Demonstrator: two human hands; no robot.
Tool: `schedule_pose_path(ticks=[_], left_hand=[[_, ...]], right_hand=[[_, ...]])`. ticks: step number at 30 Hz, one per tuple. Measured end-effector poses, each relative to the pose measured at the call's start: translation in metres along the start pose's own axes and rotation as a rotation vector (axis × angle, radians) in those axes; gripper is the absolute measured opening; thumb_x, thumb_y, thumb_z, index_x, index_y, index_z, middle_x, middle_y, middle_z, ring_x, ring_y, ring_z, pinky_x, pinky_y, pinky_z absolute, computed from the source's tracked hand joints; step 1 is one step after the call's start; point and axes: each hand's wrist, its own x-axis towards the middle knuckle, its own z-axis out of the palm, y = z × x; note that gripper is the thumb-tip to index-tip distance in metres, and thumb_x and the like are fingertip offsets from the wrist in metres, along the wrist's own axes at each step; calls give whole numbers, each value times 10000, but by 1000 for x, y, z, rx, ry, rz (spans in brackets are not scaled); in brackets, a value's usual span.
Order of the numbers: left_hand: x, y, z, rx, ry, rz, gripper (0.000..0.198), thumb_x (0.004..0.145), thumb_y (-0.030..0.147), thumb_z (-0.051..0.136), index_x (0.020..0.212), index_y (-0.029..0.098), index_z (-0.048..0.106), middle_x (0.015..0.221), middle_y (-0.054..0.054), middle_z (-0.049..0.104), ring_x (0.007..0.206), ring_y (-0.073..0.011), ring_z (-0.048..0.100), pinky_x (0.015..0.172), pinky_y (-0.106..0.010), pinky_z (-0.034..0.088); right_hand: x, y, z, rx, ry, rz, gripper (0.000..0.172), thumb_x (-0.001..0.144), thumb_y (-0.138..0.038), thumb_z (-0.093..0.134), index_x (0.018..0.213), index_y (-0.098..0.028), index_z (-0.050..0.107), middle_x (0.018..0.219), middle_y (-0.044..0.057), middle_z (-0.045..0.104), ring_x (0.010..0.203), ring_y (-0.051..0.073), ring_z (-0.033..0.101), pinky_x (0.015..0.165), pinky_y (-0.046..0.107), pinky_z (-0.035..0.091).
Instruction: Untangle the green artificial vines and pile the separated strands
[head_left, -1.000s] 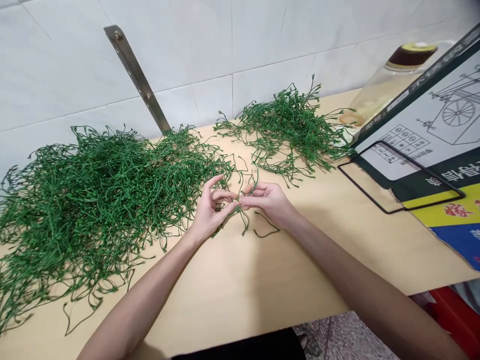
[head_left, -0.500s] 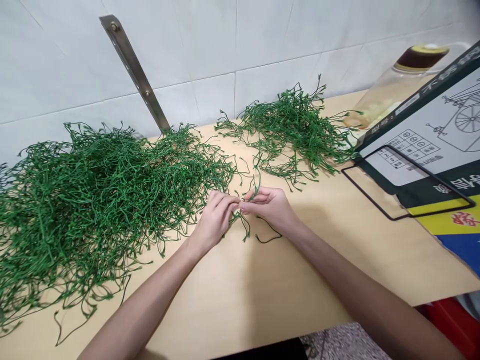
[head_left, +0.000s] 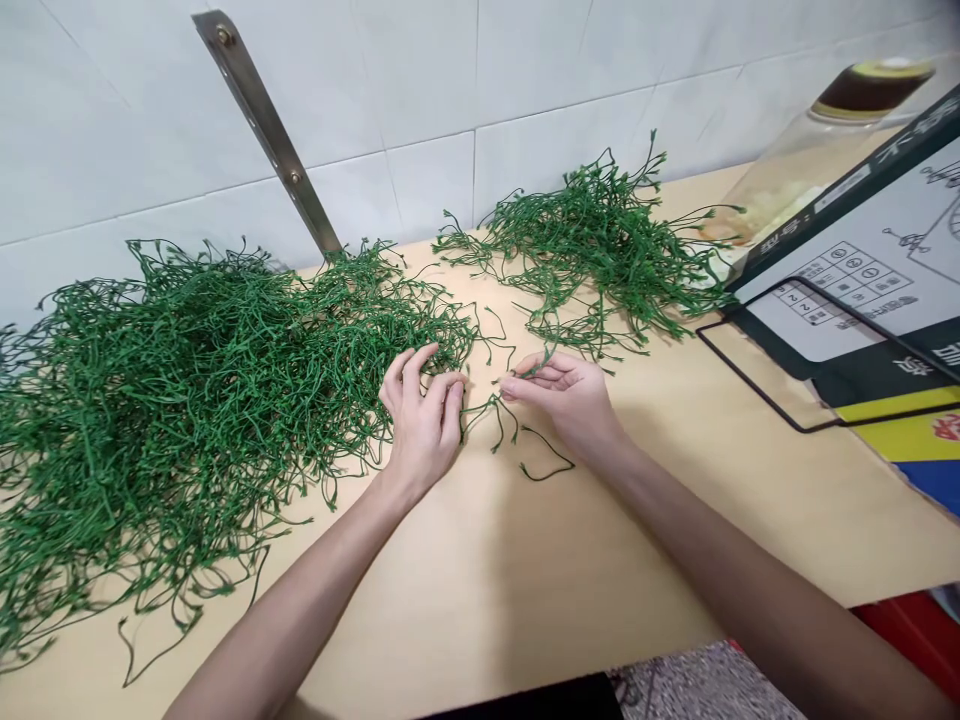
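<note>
A big tangled heap of green plastic stems (head_left: 172,380) covers the left half of the wooden table (head_left: 525,580). A smaller heap of the same green stems (head_left: 600,250) lies at the back, right of centre. My left hand (head_left: 421,420) rests at the big heap's right edge, fingers bent and pinching a thin green stem (head_left: 484,410). That stem runs across to my right hand (head_left: 566,395), whose thumb and fingers pinch its other end. A loose dark stem (head_left: 544,462) lies on the table just below my right hand.
A metal bracket (head_left: 266,125) slants down the white tiled wall behind the heaps. At the right stand a printed card in a black wire stand (head_left: 847,290), a clear jar with a dark lid (head_left: 817,150) and a yellow and blue box (head_left: 915,450).
My hands have pulled a little apart, the left one moving toward the big heap, and the stem is stretched between them. The view shifted slightly.
</note>
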Motion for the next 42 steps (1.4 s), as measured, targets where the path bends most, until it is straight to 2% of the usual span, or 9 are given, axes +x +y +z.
schedule_pose_path(ticks=[3,5,10,12,16,23,27,36,42], left_hand=[[1,-1,1,36,110,-20,153,895,222,624,988,280,731,1408,-92,487,1306,-339,349,1015,-580,344],[2,-3,0,-17,163,-20,133,867,240,673,977,267,742,1283,-106,580,1215,-316,440,982,-546,394],[7,-6,0,-460,-25,140,153,937,227,582,1020,187,705,971,-74,729,953,-190,651,876,-350,524],[7,-6,1,-503,-60,183,133,929,245,605,984,180,707,936,-76,741,943,-191,659,857,-338,533],[8,-5,1,-432,-10,191,80,905,247,643,886,188,693,836,-52,728,850,-181,622,802,-334,518],[7,-4,-1,-418,-39,153,85,927,159,562,889,190,632,826,-26,685,815,-160,577,753,-300,479],[7,-3,-1,-411,-56,183,93,929,155,553,899,189,633,833,-36,686,793,-161,577,743,-305,480],[4,-4,1,-486,-165,7,136,908,193,588,1042,188,574,823,-19,634,787,-135,580,693,-247,453],[4,-2,0,-595,-204,-193,234,920,298,570,1101,201,459,647,77,490,574,-94,485,558,-211,374]], right_hand=[[4,-2,-2,97,-20,42,403,458,-318,948,699,-178,657,674,-9,719,568,112,666,619,254,601],[4,-3,-2,133,-29,59,414,457,-319,949,704,-178,649,684,-5,730,547,105,664,592,237,595],[3,-2,0,111,-29,63,425,446,-305,954,701,-166,644,678,3,732,557,120,685,607,246,608],[2,-1,1,85,-13,58,430,442,-312,955,699,-162,644,671,7,726,571,130,689,626,265,616],[3,0,0,95,10,61,432,450,-301,954,701,-161,632,668,7,719,574,126,680,643,271,611],[2,3,-4,78,-276,174,402,509,-257,935,821,-159,700,734,-4,708,634,113,667,679,267,568],[1,9,-3,58,-333,130,336,570,-270,910,816,-170,704,859,13,726,707,102,656,726,260,546],[1,3,-2,-42,-271,37,302,550,-285,899,700,-162,669,727,-5,654,677,112,596,696,274,489],[2,3,-1,-91,-220,39,309,539,-274,876,671,-174,615,696,-5,647,657,116,568,657,266,462]])
